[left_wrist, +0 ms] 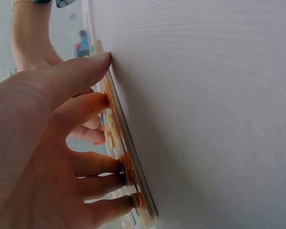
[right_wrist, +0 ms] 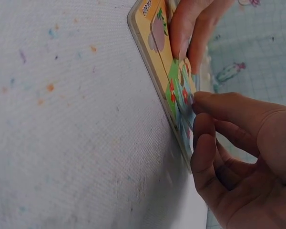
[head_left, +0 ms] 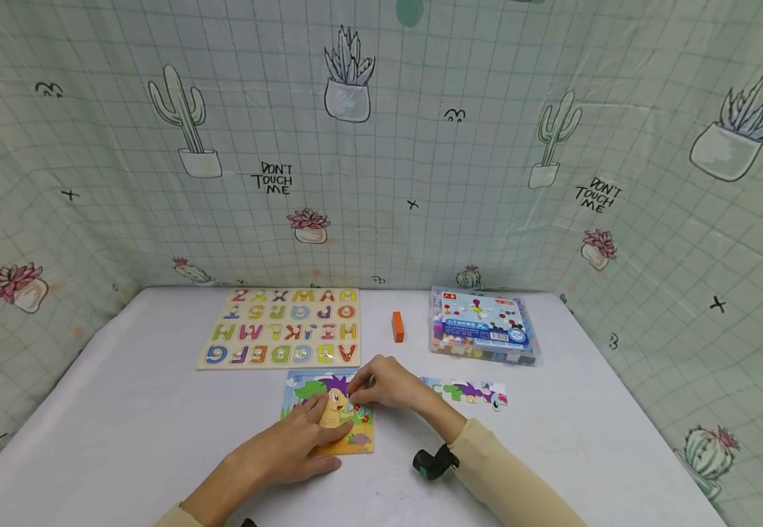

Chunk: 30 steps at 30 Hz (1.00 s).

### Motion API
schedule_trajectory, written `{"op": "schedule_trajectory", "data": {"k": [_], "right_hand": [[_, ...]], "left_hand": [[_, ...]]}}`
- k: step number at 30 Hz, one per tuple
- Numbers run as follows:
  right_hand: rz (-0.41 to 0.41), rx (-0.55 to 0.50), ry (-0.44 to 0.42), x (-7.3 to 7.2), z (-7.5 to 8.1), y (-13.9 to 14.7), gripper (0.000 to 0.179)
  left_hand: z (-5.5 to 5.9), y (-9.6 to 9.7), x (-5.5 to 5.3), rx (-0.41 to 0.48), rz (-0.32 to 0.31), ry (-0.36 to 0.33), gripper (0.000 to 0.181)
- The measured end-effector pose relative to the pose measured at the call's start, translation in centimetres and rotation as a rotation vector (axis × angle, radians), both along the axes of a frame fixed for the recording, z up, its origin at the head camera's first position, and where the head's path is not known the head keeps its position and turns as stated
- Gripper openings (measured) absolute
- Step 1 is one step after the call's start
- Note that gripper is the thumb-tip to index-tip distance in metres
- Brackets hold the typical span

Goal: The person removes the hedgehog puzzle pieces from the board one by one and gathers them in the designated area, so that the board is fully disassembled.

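A jigsaw puzzle [head_left: 358, 440] with a cartoon hedgehog lies at the middle front of the table. My left hand [head_left: 287, 445] rests across its left and lower part, fingers spread and fingertips on the picture. In the left wrist view, the thumb [left_wrist: 97, 64] lies at the puzzle's edge. At the right side of the puzzle, my right hand [head_left: 386, 384] pinches a puzzle piece [right_wrist: 185, 102] between thumb and fingers. The piece shows red flowers on blue and green and is tilted over the board in the right wrist view. Fingers partly cover it.
Several loose puzzle pieces [head_left: 470, 391] lie right of the puzzle, beyond the right wrist. Behind it sits a wooden alphabet board [head_left: 279, 360]. An orange block [head_left: 398, 327] stands near the back, left of a clear plastic box [head_left: 483, 326] of colourful parts. A patterned cloth [head_left: 381, 161] surrounds the table.
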State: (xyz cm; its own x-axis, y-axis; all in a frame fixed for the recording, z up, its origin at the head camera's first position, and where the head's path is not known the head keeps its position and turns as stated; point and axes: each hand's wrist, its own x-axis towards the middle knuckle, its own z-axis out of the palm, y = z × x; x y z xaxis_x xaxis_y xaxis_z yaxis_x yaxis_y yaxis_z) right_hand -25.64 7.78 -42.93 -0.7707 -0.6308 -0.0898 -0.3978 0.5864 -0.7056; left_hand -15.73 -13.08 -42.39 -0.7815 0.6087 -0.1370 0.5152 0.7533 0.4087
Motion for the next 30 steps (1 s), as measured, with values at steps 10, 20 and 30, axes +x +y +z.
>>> {"op": "schedule_trajectory", "data": {"k": [10, 20, 30], "right_hand": [[0.005, 0.009, 0.032, 0.14, -0.06, -0.07, 0.007], [0.033, -0.015, -0.034, 0.11, 0.04, 0.25, 0.009], [0.060, -0.042, -0.055, -0.06, -0.13, 0.52, 0.010]], "left_hand": [[-0.07, -0.11, 0.10, 0.013, -0.008, 0.010, 0.051], [-0.02, 0.01, 0.23, 0.002, 0.002, 0.006, 0.051], [-0.07, 0.03, 0.26, 0.001, 0.012, 0.014, 0.050]]}}
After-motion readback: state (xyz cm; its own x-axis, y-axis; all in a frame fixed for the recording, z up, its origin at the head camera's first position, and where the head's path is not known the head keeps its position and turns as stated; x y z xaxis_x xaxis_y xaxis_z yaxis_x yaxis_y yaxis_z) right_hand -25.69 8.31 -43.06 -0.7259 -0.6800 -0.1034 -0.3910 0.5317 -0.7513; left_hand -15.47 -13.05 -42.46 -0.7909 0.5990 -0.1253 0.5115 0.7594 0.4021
